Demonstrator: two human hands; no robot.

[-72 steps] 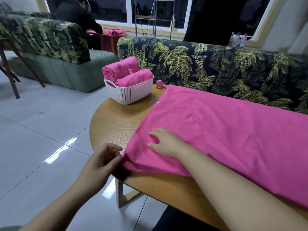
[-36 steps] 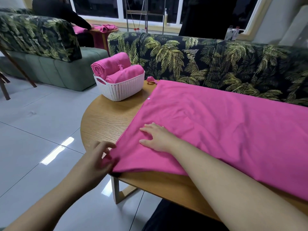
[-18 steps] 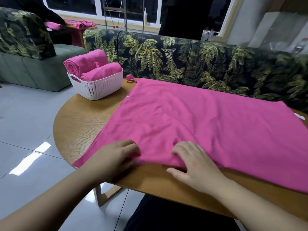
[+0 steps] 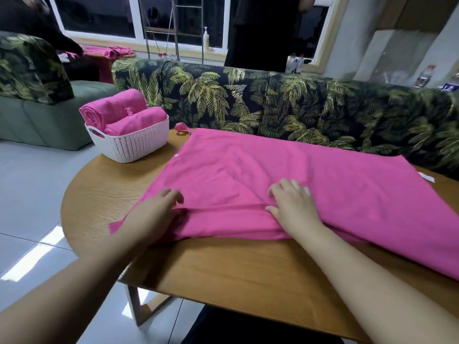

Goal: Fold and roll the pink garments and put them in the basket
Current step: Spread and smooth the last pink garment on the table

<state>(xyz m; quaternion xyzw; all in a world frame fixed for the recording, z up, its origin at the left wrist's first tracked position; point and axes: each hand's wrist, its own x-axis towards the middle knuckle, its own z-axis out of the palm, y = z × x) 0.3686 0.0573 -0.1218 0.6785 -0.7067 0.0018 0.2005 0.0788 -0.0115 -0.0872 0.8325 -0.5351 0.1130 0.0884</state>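
pink garment (image 4: pixel 310 180) lies spread across a round wooden table (image 4: pixel 223 274), its near edge turned over into a narrow fold that runs between a person's two hands. the left hand (image 4: pixel 159 209) rests on the cloth at the fold's left end, fingers curled onto the ridge; whether the thumb pinches the fabric from below cannot be told, since the palm covers it. the right hand (image 4: pixel 293 204) presses on the fold's right end with fingers spread and nearly straight. the garment's right side runs out of the picture, and a small white tag (image 4: pixel 426 177) shows at its far right corner. near the table's far left edge stands a white woven basket (image 4: pixel 134 145) holding two rolled pink garments (image 4: pixel 119 112), one lying higher than the other. a leaf-print sofa (image 4: pixel 285 105) stands just behind the table; a standing figure in dark clothing beyond it is cut off at the top.
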